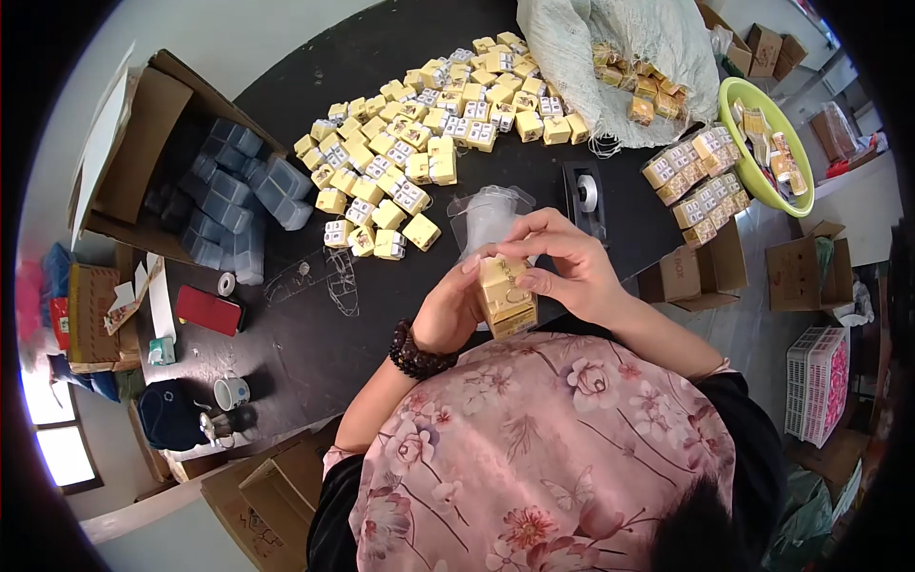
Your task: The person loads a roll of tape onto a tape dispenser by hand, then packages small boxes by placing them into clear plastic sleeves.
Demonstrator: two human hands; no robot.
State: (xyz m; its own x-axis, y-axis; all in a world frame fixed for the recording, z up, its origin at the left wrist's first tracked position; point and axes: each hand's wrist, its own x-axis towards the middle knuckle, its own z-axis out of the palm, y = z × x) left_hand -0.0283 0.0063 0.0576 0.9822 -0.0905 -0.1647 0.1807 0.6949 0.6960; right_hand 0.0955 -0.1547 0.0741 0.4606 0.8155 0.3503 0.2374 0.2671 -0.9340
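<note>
My left hand (448, 311) is closed around the side of a small yellow printed box (505, 297), close in front of my chest. On its other side, my right hand (575, 265) has fingers and thumb bent against the box's top end. Just beyond my fingers stands clear plastic packaging (488, 217); whether my fingertips touch it I cannot tell. A black tape dispenser (584, 202) with a roll of tape is on the dark table (381, 296) beyond my right hand. Many similar small yellow boxes (400, 143) lie spread across the far side.
A cardboard box (143, 143) of clear plastic cases stands at left. A white woven sack (562, 57) spills small boxes at the back. Packed blocks (701, 181) and a yellow-green basin (805, 181) sit at right. A red phone-like case (209, 311) and a mug (232, 392) are at left.
</note>
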